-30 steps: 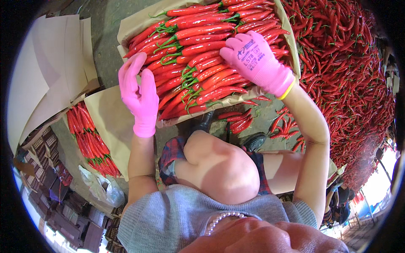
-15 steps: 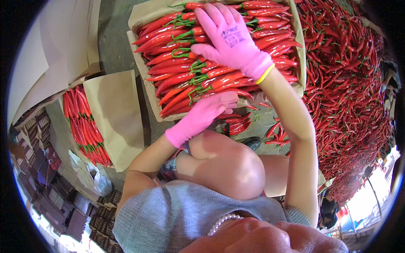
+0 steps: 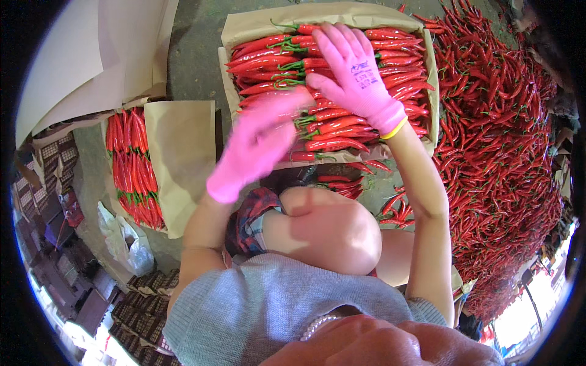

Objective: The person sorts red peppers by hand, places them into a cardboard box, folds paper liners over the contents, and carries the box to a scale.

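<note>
Resting right hand splayed, seemingly empty, on chillies already filling the box in rows, with left hand blurred, half-curled, hold unclear, and a pile still loose.

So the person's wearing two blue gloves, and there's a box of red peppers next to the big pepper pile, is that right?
Not quite: the gloves are pink, not blue. The head view shows pink on both the left hand and the right hand. There's a box of red peppers next to the big pepper pile.
</note>
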